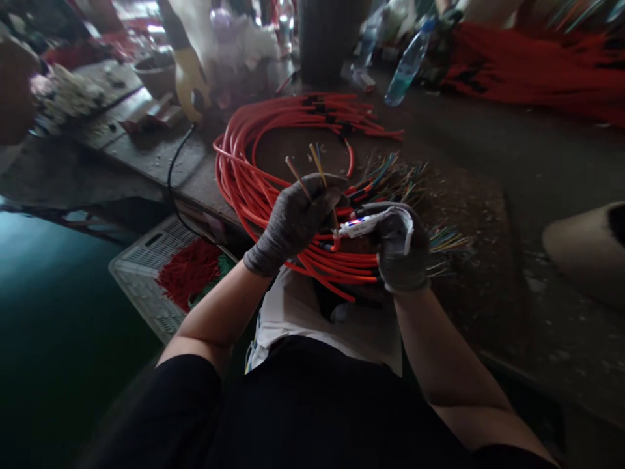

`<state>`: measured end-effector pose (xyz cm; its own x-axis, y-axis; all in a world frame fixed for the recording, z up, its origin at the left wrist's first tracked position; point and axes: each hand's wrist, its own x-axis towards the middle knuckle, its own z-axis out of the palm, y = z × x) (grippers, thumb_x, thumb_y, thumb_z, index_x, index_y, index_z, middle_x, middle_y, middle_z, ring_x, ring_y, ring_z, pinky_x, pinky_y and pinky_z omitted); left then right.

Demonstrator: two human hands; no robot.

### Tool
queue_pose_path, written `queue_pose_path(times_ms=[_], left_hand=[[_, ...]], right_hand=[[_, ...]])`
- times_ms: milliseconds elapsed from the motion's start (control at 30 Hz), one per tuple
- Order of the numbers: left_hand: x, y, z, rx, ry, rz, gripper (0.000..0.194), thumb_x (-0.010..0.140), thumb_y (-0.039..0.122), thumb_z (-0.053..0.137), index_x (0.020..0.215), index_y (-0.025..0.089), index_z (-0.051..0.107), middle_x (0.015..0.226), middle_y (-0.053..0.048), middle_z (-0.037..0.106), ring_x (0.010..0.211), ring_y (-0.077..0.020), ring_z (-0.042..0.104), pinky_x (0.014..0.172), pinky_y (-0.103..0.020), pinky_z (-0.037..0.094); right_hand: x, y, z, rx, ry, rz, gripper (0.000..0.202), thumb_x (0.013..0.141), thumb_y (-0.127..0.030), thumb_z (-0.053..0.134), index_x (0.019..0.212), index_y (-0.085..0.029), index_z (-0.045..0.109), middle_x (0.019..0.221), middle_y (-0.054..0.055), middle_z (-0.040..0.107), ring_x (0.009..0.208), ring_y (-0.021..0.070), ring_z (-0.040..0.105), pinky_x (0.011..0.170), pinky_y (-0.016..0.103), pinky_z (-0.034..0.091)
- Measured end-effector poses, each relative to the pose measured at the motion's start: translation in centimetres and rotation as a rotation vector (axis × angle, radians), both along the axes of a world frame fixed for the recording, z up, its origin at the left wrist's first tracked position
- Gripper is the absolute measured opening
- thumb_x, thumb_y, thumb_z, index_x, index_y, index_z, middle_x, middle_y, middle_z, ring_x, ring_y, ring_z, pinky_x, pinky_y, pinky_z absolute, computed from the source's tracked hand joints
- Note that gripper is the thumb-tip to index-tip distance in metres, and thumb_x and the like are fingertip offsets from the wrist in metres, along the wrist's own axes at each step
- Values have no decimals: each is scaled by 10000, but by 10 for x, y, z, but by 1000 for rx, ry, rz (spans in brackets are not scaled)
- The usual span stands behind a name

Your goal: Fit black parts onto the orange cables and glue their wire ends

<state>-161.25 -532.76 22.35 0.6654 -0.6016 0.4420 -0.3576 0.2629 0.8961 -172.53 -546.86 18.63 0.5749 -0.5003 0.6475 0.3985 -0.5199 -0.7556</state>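
Observation:
My left hand (pixel 295 218), in a grey work glove, is closed around two thin rods. One is a yellow rod (pixel 317 163), the other a brownish rod (pixel 295 170); both stick up past the fingers. The yellow one's lower end meets the nozzle of a white printed tube (pixel 359 225). That tube, flattened and curled at its back end, is gripped by my gloved right hand (pixel 403 251). Beneath both hands lies a coil of red cables (pixel 234 156). Fine multicoloured wires (pixel 446 241) fan out from the cable ends on the right.
At lower left stands a white plastic crate (pixel 139 260) holding short red pieces (pixel 188 270). A yellow tool (pixel 189 78) with a black cord is behind it. A clear bottle (pixel 409 65), a red bundle (pixel 537 71) and a beige cylinder (pixel 581 241) occupy the back and right.

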Motion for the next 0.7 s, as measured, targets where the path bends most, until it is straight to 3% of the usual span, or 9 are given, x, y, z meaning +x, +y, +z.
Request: queue_pose_path(times_ms=[100, 200, 267, 367, 500, 567, 700], left_hand=[[-31, 18, -8, -23, -272, 17, 251, 993, 321, 539, 1158, 165, 646, 983, -85, 774, 666, -120, 691, 582, -240, 567], [-70, 31, -23, 19, -673, -195, 238, 987, 318, 545, 1147, 234, 699, 1183, -91, 751, 902, -182, 730, 711, -297, 608], [-91, 33, -32, 35, -882, -309, 194, 965, 278, 574, 1076, 270, 732, 1196, -54, 756, 820, -154, 714, 630, -258, 580], [-105, 26, -39, 65, -1182, -318, 210, 962, 237, 560, 1070, 249, 741, 1218, -74, 747, 717, -126, 663, 529, -226, 517], [-105, 21, -40, 44, -1256, -278, 206, 962, 242, 563, 1024, 223, 758, 1120, -79, 769, 862, -165, 683, 646, -266, 573], [-106, 23, -40, 47, -1259, -271, 199, 955, 238, 573, 1032, 220, 755, 1103, -66, 775, 809, -156, 682, 594, -259, 556], [-106, 28, -36, 65, -1248, -244, 218, 948, 253, 592, 1117, 192, 715, 1140, -60, 770, 627, -119, 635, 457, -247, 477]], right_hand=[[-14, 1, 4, 106, 88, 116, 309, 977, -496, 576, 976, -236, 743, 874, 47, 756, 723, 174, 710, 641, 301, 596], [-39, -2, 11, 151, 236, 275, 308, 956, -507, 606, 963, -229, 736, 842, 46, 744, 698, 180, 706, 634, 309, 600], [-52, -6, 14, 138, 358, 385, 308, 947, -499, 620, 960, -210, 727, 823, 45, 736, 651, 171, 689, 597, 298, 590], [-57, -10, 15, 79, 429, 459, 289, 903, -495, 673, 964, -217, 719, 838, 45, 739, 635, 175, 678, 569, 306, 586], [-48, -12, 20, -148, 427, 568, 218, 850, -389, 716, 979, -214, 727, 888, 48, 757, 747, 206, 714, 673, 337, 602], [-46, -14, 20, -223, 462, 594, 192, 838, -331, 720, 967, -190, 725, 868, 41, 752, 761, 190, 713, 691, 307, 587], [-55, -20, 9, -1, 458, 546, 237, 841, -351, 748, 1028, -209, 716, 797, 14, 733, 668, 170, 690, 632, 287, 576]])
